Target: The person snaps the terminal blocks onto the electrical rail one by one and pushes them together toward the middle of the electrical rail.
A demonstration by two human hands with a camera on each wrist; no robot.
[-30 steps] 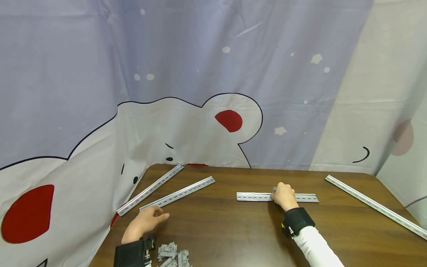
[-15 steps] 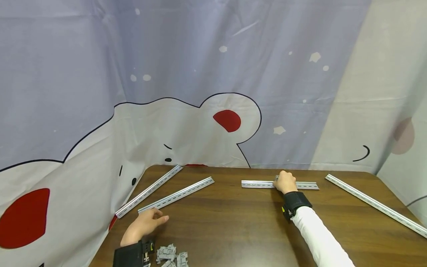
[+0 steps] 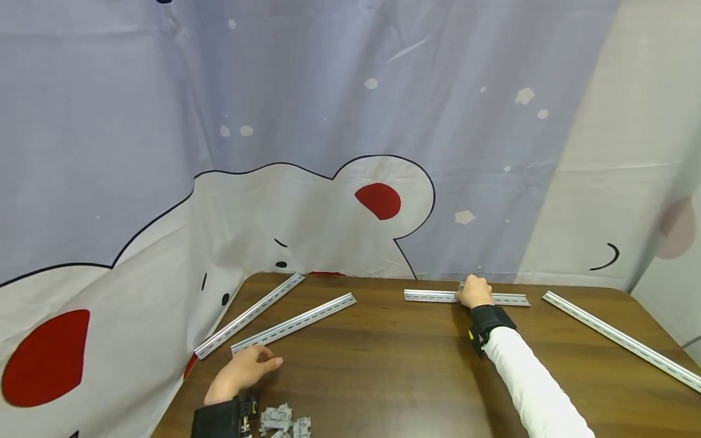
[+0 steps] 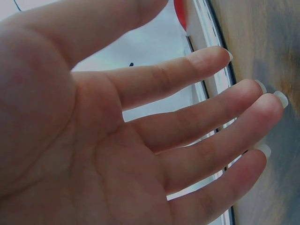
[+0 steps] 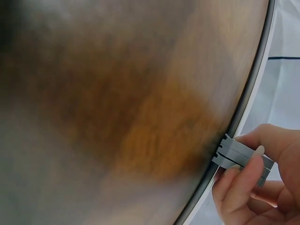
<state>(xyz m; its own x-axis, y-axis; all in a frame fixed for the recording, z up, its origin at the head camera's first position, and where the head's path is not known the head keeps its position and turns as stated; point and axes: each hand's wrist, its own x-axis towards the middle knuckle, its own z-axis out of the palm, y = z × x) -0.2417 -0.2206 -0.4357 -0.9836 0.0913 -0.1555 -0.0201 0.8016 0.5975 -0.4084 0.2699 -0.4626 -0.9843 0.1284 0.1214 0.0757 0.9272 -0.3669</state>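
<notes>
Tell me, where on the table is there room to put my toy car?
The wide bare wood of the table between the left hand and the right hand's sleeve is free. The left edge is crowded by two long rails, the near-left corner by grey clips.

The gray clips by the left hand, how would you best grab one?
Probably pinch one clip across its thin flat sides with thumb and fingers, coming down from above. The clips lie in a loose heap on the table, so the top is the open side. The left hand is nearest, open and holding nothing. The right hand pinches its own gray clip that way.
</notes>
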